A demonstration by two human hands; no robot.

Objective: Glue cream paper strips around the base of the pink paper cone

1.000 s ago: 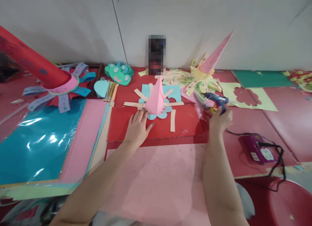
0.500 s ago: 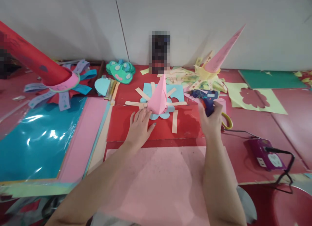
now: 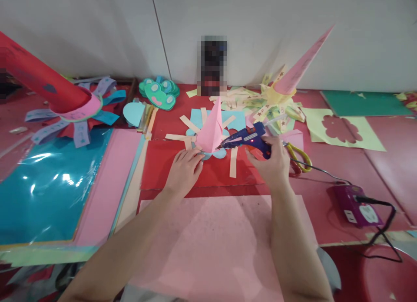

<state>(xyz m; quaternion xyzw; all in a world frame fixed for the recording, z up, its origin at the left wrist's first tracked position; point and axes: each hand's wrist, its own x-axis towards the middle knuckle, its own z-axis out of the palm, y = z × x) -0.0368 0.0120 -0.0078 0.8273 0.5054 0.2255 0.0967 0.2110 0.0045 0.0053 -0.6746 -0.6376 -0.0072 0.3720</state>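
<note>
Glue gun of dark-blue plastic (image 3: 257, 140) gripped in right hand (image 3: 274, 163), fingers wrapped round its handle, nozzle angled left to the base of an upright pink paper cone (image 3: 210, 130); contact unclear. Cone stands centred on a light-blue scalloped paper flower (image 3: 219, 154), beige paper strips (image 3: 233, 164) radiating around, one lying in front on a flat red sheet (image 3: 159, 167). Left hand (image 3: 183, 171) palm-down, fingers bent together at the cone's front-left base, likely steadying it opposite the nozzle; pinching or just pressing, cannot tell. Yellow-handled scissors (image 3: 302, 157) sit beside the right hand, apparently parked off the work area. Thin black cord (image 3: 325, 173) reaches a purple power box (image 3: 353, 206), kept right, presumably so the wire stays off the paper.
</note>
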